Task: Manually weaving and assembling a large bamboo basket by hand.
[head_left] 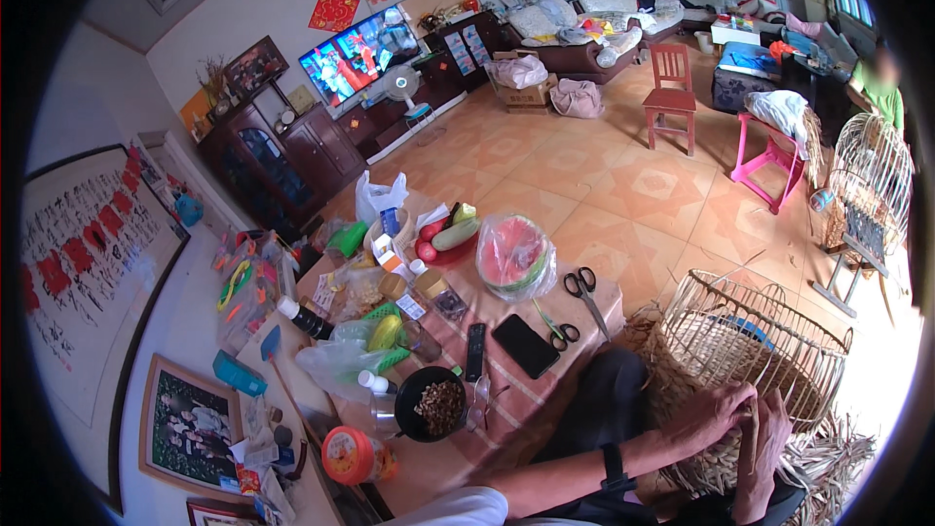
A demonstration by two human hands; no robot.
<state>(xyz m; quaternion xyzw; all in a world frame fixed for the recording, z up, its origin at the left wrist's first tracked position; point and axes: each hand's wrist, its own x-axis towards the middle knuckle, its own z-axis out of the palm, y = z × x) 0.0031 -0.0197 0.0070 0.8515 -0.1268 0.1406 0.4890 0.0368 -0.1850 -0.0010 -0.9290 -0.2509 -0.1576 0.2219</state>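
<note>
Leftmost, a glossy black round pan point(429, 404) sits on the cloth-covered table; farther right lie black-handled steel scissors point(587, 304). Beside the table stands the large tan basket point(674, 356), its lower wall thickly plaited, its upper ribs stiff, open and spoke-like. Over its near side the left hand point(714, 419) seems to pinch a thin tan straw strip point(751, 429); the right hand point(766, 443) meets it, fingers bent, its grip impossible to tell. Dry, frayed loose straw strands point(836, 458) spill rightward. This looks like preparing or working in a strand; the next move probably calls for guiding it between ribs.
</note>
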